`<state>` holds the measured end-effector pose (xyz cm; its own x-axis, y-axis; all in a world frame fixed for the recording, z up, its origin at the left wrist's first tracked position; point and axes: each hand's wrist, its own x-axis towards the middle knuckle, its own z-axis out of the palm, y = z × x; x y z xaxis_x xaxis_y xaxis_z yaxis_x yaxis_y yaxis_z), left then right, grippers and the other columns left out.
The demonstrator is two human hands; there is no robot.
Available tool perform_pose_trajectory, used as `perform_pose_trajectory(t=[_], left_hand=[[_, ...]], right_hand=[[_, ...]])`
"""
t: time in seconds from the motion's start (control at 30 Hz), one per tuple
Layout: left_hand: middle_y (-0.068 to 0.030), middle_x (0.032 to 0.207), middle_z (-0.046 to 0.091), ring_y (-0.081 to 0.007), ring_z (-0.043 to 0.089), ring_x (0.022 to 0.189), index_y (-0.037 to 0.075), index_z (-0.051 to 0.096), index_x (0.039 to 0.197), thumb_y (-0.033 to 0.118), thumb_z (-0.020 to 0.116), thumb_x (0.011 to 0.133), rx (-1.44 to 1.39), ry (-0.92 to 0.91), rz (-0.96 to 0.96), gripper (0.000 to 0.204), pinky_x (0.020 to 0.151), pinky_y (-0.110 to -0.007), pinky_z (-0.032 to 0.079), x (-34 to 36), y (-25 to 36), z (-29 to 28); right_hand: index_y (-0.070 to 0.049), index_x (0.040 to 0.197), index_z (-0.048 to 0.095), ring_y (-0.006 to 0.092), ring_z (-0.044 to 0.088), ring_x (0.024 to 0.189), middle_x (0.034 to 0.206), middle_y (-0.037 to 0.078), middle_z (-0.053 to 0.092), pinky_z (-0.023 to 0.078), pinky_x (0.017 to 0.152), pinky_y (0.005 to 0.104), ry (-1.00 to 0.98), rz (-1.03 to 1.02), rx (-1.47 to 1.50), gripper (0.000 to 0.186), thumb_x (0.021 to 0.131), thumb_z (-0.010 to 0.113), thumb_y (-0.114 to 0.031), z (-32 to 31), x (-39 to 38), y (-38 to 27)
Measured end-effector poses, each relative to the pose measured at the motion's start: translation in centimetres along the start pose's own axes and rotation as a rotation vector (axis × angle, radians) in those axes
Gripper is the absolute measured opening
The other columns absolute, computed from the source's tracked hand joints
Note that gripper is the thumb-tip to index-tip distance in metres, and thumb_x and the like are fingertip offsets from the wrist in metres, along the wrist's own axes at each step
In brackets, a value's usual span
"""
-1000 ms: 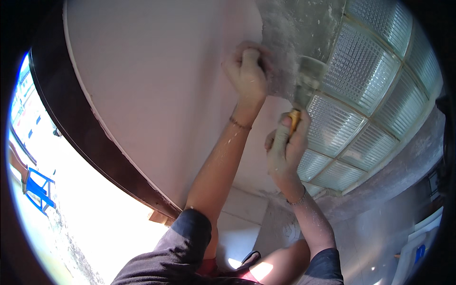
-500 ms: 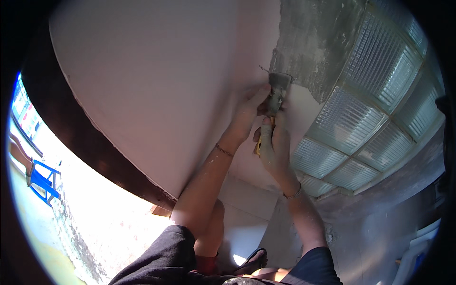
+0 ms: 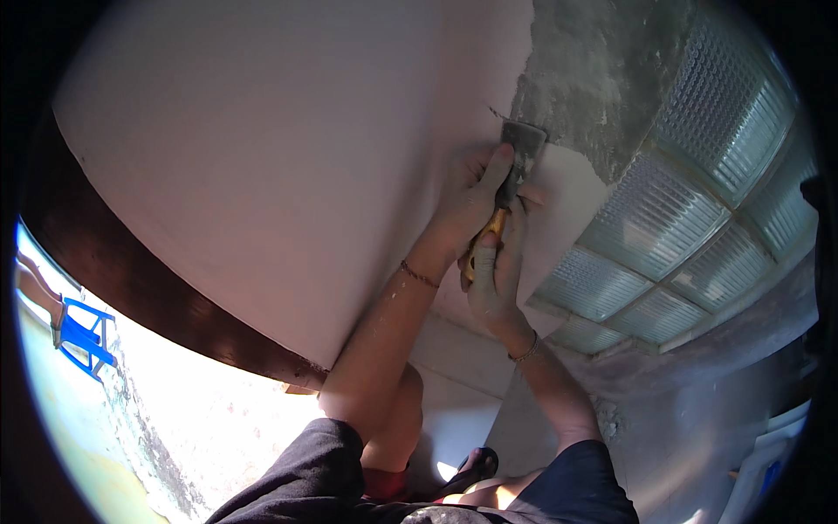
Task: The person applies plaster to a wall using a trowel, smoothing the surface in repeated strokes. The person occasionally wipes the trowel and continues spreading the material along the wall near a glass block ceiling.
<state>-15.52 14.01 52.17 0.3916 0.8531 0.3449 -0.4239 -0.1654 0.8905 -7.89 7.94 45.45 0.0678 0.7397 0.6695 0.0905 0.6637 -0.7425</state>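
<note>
A putty knife (image 3: 525, 140) with a wide grey blade and a yellow handle lies in front of the wall. Its blade edge is at the lower border of a bare grey patch (image 3: 602, 79), though whether it touches the surface I cannot tell. My left hand (image 3: 464, 205) grips the blade from the left side, thumb laid on its face. Below it, my right hand (image 3: 496, 284) is closed around the yellow handle, with the thumb on top. Pale residue marks the blade and the fingers. Pinkish-white painted wall (image 3: 305, 157) surrounds the tool.
Ribbed glass blocks (image 3: 650, 218) fill the wall on the right. A dark brown edge (image 3: 175, 306) curves along the left, beyond which is bright ground with a blue stool (image 3: 87, 336). My sandalled foot (image 3: 476, 467) rests on the floor below.
The view has shifted slightly, so the wall sits further right. My right hand has slid lower on the handle, showing more yellow. My left hand keeps hold of the blade.
</note>
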Motion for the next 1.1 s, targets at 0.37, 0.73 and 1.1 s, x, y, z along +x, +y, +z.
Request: perform_pose_trajectory(t=[0.37, 0.73, 1.1], left_hand=[[-0.0162, 0.081, 0.070, -0.0186, 0.063, 0.054, 0.004, 0.054, 0.100, 0.048, 0.040, 0.103, -0.069, 0.005, -0.076, 0.046, 0.052, -0.030, 0.055, -0.2, 0.3, 1.2], [-0.0143, 0.073, 0.067, -0.0193, 0.062, 0.052, 0.003, 0.054, 0.099, 0.048, 0.043, 0.102, -0.075, 0.032, -0.047, 0.046, 0.051, -0.033, 0.057, -0.2, 0.0, 1.2], [-0.0134, 0.072, 0.066, -0.0201, 0.064, 0.056, 0.003, 0.054, 0.098, 0.049, 0.044, 0.101, -0.096, 0.016, -0.036, 0.047, 0.052, -0.035, 0.057, 0.0, -0.1, 0.8]], right_hand=[[0.006, 0.148, 0.009, 0.0177, 0.062, 0.057, 0.069, 0.010, 0.061, 0.049, 0.051, 0.0297, 0.075, 0.026, -0.175, 0.058, 0.104, 0.031, -0.024, 0.6, -0.3, -1.3], [0.007, 0.146, 0.013, 0.0203, 0.063, 0.058, 0.074, 0.015, 0.061, 0.050, 0.053, 0.0321, 0.072, 0.010, -0.206, 0.052, 0.102, 0.031, -0.015, 0.7, 0.0, -2.4], [0.006, 0.144, 0.015, 0.0304, 0.068, 0.059, 0.071, 0.019, 0.063, 0.055, 0.053, 0.0378, 0.065, 0.043, -0.225, 0.050, 0.100, 0.033, -0.011, 1.0, 0.1, -2.7]])
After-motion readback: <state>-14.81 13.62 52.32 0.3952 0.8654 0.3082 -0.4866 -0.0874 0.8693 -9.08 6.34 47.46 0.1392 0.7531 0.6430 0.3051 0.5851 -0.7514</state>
